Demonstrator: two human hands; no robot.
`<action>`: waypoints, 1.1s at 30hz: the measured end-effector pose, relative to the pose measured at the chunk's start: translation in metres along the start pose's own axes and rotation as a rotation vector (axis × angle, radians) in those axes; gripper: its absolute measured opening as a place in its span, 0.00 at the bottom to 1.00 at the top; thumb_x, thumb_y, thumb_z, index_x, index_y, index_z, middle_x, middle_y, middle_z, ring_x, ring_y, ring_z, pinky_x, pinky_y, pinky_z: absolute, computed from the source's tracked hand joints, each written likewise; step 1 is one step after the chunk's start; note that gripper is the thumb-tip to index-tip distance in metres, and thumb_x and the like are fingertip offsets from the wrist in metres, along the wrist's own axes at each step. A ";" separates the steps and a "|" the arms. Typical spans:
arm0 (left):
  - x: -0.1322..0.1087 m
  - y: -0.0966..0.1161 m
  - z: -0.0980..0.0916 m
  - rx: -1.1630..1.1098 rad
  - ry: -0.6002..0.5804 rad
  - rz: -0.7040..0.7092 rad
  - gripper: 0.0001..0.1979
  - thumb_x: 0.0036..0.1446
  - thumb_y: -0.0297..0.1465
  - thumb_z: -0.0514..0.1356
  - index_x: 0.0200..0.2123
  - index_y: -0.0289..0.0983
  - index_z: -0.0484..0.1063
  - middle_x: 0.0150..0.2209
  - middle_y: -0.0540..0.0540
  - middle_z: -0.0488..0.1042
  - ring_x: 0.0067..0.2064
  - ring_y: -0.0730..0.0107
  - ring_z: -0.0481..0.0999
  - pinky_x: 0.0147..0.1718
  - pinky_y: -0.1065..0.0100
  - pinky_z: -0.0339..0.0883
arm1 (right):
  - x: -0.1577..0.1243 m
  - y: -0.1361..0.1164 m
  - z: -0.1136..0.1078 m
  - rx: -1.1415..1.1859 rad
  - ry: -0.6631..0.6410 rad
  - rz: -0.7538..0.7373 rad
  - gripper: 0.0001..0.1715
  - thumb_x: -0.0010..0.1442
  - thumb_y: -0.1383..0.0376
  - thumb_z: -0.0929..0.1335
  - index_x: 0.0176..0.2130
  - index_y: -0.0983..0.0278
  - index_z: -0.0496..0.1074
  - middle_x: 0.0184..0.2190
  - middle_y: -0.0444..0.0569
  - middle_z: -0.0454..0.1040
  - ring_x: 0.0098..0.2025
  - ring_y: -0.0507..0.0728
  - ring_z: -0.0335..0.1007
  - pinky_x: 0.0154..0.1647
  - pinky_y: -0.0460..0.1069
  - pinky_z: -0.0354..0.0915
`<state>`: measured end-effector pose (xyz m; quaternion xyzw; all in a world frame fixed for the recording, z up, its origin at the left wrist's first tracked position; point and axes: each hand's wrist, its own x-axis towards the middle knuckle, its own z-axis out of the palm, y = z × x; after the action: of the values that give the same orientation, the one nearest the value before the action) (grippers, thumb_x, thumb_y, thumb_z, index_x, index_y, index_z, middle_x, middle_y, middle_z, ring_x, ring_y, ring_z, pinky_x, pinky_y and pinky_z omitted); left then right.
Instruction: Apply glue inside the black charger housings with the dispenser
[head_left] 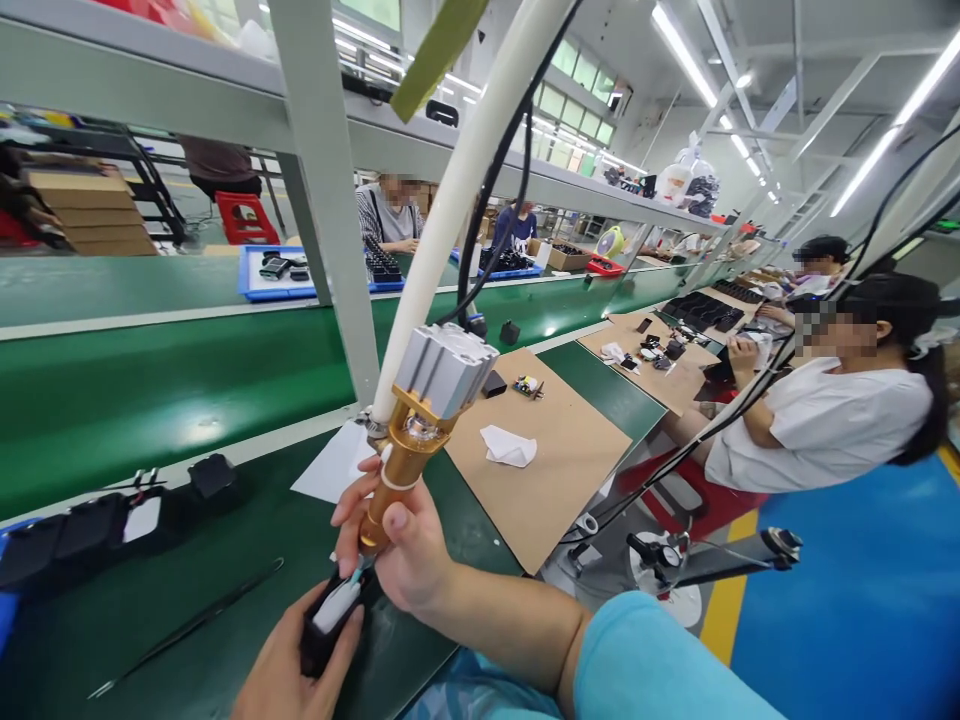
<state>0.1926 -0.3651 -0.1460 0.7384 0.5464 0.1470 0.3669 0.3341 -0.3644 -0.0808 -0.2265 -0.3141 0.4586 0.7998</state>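
Observation:
My right hand [409, 550] is wrapped round the gold barrel of a glue dispensing valve [405, 455], topped by a silver block. A thick white hose and black cables run up from it. Its thin teal tip [355, 576] points down at a small black plastic housing [319, 640] with a white piece inside. Whether the tip touches the housing cannot be seen. That housing is gripped between the fingers and thumb of my left hand [289, 660], close below my right hand.
Tweezers [187, 625] lie on the green bench at left, below a row of black housings [90, 535]. A cardboard sheet [555, 450] bears a white paper [508, 446] and a small circuit board [529, 386]. A grey post [319, 180] stands ahead; a co-worker [832, 410] sits at right.

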 end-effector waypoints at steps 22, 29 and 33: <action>-0.006 -0.004 0.009 -0.119 0.335 0.376 0.17 0.55 0.32 0.62 0.49 0.40 0.69 0.41 0.46 0.76 0.41 0.64 0.74 0.39 0.65 0.69 | -0.006 -0.016 0.004 -0.161 0.049 -0.029 0.27 0.54 0.42 0.66 0.45 0.57 0.64 0.31 0.40 0.71 0.17 0.46 0.62 0.18 0.45 0.57; -0.012 -0.001 0.003 -0.143 0.362 0.441 0.17 0.55 0.29 0.62 0.49 0.40 0.68 0.41 0.47 0.75 0.40 0.66 0.72 0.39 0.67 0.67 | -0.007 -0.018 0.005 -0.152 0.029 -0.044 0.25 0.56 0.44 0.66 0.44 0.57 0.65 0.32 0.40 0.71 0.17 0.46 0.63 0.19 0.45 0.58; -0.015 0.000 0.000 -0.143 0.360 0.442 0.17 0.55 0.30 0.62 0.49 0.40 0.69 0.40 0.48 0.74 0.40 0.66 0.72 0.38 0.67 0.66 | -0.007 -0.018 0.005 -0.179 0.049 -0.033 0.26 0.55 0.43 0.66 0.43 0.57 0.65 0.31 0.40 0.70 0.17 0.46 0.62 0.19 0.46 0.57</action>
<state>0.1869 -0.3791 -0.1431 0.7740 0.4167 0.3900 0.2743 0.3392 -0.3787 -0.0675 -0.3028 -0.3379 0.4100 0.7912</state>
